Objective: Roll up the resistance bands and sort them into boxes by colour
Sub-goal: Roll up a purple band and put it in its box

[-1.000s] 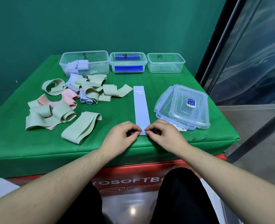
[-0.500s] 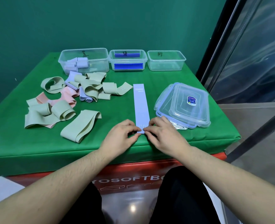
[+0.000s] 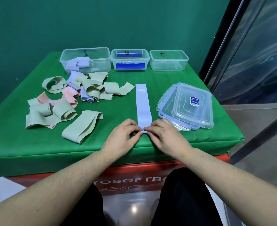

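lilac band's [image 3: 143,106] near end between 2 hands

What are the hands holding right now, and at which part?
Both the left hand and right hand pinch the lilac band at its near end, where a small roll has started; the rest lies flat on the table.

Three boxes [image 3: 129,61], three lids [image 3: 189,106].

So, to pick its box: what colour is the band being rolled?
Pale lavender-blue band, pinched by left hand and right hand; head view.
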A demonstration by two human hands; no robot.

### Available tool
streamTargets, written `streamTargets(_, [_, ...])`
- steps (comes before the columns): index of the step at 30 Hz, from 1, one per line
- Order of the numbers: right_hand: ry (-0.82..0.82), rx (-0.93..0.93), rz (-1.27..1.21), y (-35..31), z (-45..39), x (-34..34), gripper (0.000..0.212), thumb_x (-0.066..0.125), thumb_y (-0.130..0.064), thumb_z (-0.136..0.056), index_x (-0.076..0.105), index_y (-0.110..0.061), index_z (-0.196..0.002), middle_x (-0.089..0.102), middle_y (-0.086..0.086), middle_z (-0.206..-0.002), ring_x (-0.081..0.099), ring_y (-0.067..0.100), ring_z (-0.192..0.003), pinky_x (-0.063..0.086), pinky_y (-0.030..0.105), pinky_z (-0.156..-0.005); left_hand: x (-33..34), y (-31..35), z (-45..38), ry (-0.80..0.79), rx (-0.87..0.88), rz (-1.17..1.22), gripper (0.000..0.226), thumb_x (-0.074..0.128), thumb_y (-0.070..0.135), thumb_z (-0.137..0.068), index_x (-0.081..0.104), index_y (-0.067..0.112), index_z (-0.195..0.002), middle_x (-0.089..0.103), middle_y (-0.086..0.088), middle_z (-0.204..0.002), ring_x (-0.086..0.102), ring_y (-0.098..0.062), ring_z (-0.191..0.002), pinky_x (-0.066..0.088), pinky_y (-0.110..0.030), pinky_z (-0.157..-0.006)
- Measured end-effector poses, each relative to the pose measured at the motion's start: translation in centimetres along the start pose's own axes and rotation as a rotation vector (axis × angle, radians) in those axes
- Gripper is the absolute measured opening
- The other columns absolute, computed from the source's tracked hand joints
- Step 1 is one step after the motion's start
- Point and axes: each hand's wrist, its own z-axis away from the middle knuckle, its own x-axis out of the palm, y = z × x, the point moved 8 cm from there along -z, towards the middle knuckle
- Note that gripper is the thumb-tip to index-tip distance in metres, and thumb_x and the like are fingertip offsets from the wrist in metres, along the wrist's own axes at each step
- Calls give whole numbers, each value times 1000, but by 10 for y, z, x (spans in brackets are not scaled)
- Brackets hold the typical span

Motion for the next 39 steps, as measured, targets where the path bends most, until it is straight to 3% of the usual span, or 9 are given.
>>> streamTargets(8, [-1, 59, -107, 6, 3, -2, 15, 66, -27, -91, 72, -20, -103, 62, -4, -95, 53, 17, -92, 43, 30, -86, 0, 2, 1, -12, 44, 6, 15, 72, 21, -88, 75, 16, -102, 66, 6, -97, 58, -3, -86, 43, -15, -81])
streamTargets(14, [28, 65, -98, 5, 6, -2, 16, 67, -29, -90, 73, -21, -102, 63, -6, -93, 54, 18, -90, 44, 31, -84, -2, 1, 2, -16, 29, 31, 16, 75, 21, -85, 75, 17, -101, 63, 8, -97, 55, 0, -85, 34, -1, -77])
streamTargets(22, [74, 64, -106, 4, 10, -4, 12, 71, -26, -87, 72, -22, -99, 63, -9, -90, 54, 16, -89, 44, 32, -83, -3, 3, 3, 2, 47, 52, 13, 76, 18, -84, 76, 16, -97, 67, 8, -94, 59, -2, -86, 42, -11, -81])
streamTargets(28, [19, 84, -118, 6, 7, -1, 17, 66, -29, -92, 74, -21, -104, 64, -5, -94, 54, 18, -91, 44, 32, -84, -1, 2, 4, -14, 28, 17, 11, 73, 22, -87, 75, 17, -97, 62, 10, -96, 53, 1, -84, 33, -1, -76])
streamTargets(35, [-39, 117, -185, 9, 0, -1, 17, 65, -24, -93, 76, -22, -106, 64, -6, -94, 55, 16, -92, 43, 28, -83, -3, 2, 2, -13, 4, 78, 9, 71, 24, -89, 75, 19, -97, 65, 11, -89, 58, -5, -81, 42, -13, -74])
streamTargets(39, [-72, 201, -283, 15, -4, 3, 17, 66, -21, -92, 73, -26, -106, 62, -14, -91, 51, 0, -87, 39, 21, -80, -2, 1, 1, -11, 3, 54, 7, 70, 21, -90, 73, 19, -96, 65, 9, -88, 59, -8, -83, 43, -18, -77])
